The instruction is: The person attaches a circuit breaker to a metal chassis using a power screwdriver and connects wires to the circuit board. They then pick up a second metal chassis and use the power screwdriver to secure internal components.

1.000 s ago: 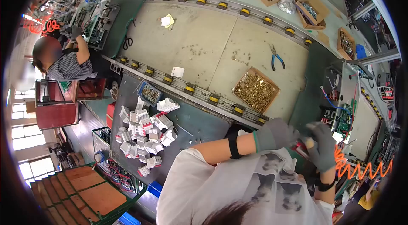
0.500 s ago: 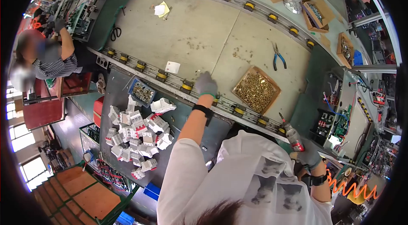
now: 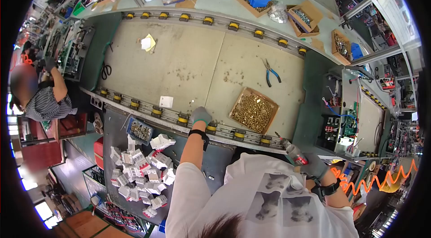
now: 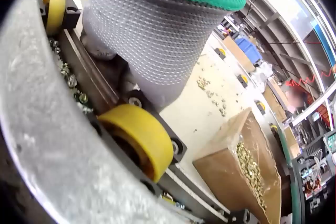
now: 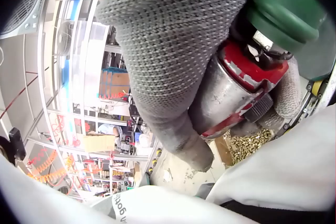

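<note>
My gloved left hand [image 3: 201, 115] is over the near roller rail, left of the cardboard box of brass screws [image 3: 254, 110]. Its glove [image 4: 152, 35] fills the top of the left wrist view beside a yellow roller [image 4: 142, 137]; the fingertips are mostly hidden, and whether they hold anything cannot be seen. The gloved right hand [image 3: 315, 166] grips a silver and red power tool [image 3: 295, 153], its bit pointing up and left past the rail's right end. In the right wrist view, the fingers of that hand [image 5: 168, 61] wrap around the tool body [image 5: 226, 95].
Blue-handled pliers [image 3: 272, 76] lie on the board behind the screw box. White and red parts [image 3: 137, 166] are heaped on the lower left table near a blue tray of screws [image 3: 140, 131]. An orange coiled hose [image 3: 381, 177] hangs at right. Another person sits at far left.
My left hand has left the right hand's side and reached left to the rail. The right hand has brought the tool to the rail's right end. The head view has shifted.
</note>
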`<control>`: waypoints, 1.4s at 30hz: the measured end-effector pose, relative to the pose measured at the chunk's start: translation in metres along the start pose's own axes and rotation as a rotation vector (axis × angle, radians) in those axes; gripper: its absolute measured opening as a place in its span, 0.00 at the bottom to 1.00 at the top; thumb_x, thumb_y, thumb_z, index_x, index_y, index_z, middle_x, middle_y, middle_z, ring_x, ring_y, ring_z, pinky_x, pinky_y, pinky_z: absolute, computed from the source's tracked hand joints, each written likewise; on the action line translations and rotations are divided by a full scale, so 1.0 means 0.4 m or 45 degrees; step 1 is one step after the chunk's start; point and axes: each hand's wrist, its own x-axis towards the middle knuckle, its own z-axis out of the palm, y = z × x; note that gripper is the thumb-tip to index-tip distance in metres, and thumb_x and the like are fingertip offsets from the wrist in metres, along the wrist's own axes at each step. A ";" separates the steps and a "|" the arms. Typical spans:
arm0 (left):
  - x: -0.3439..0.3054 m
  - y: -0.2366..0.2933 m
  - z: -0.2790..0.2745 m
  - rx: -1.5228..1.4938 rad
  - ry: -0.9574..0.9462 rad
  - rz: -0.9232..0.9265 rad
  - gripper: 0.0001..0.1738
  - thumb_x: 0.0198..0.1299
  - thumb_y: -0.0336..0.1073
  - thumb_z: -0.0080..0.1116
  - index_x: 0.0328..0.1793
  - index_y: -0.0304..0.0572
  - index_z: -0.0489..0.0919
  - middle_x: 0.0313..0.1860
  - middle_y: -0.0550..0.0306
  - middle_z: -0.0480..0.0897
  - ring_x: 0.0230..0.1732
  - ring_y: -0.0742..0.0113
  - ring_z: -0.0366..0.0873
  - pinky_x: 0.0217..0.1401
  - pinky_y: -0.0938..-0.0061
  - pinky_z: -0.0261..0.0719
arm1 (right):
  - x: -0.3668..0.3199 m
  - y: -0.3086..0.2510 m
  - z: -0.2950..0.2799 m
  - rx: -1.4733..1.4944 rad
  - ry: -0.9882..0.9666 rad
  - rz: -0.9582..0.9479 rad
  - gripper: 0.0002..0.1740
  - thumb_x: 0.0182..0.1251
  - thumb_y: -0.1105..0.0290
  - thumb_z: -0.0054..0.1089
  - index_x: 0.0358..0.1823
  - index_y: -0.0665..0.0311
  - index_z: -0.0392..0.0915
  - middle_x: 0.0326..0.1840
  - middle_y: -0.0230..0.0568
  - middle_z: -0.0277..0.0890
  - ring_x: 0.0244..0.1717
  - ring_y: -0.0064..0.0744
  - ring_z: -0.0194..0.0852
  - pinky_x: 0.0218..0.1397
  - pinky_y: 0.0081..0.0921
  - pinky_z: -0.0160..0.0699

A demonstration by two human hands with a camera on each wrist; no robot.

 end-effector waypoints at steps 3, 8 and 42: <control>0.003 0.009 0.023 0.118 0.022 0.108 0.16 0.53 0.38 0.59 0.48 0.44 0.83 0.52 0.46 0.82 0.55 0.52 0.79 0.56 0.65 0.79 | 0.015 0.047 -0.001 -0.047 0.089 -0.094 0.28 0.46 0.61 0.77 0.45 0.70 0.76 0.33 0.36 0.76 0.30 0.26 0.69 0.36 0.27 0.73; 0.029 -0.012 0.046 -0.111 0.217 0.283 0.13 0.55 0.40 0.59 0.45 0.51 0.84 0.47 0.50 0.84 0.51 0.52 0.81 0.54 0.62 0.78 | 0.013 0.049 -0.004 -0.292 0.046 0.102 0.30 0.46 0.51 0.76 0.42 0.68 0.77 0.30 0.41 0.78 0.31 0.30 0.73 0.36 0.29 0.74; -0.684 0.574 0.096 4.464 2.470 -1.511 0.13 0.65 0.32 0.56 0.53 0.39 0.71 0.36 0.61 0.71 0.33 0.73 0.68 0.36 0.82 0.72 | -0.482 0.384 0.042 0.514 0.492 -0.044 0.22 0.46 0.67 0.74 0.42 0.64 0.76 0.26 0.28 0.70 0.26 0.18 0.63 0.28 0.21 0.65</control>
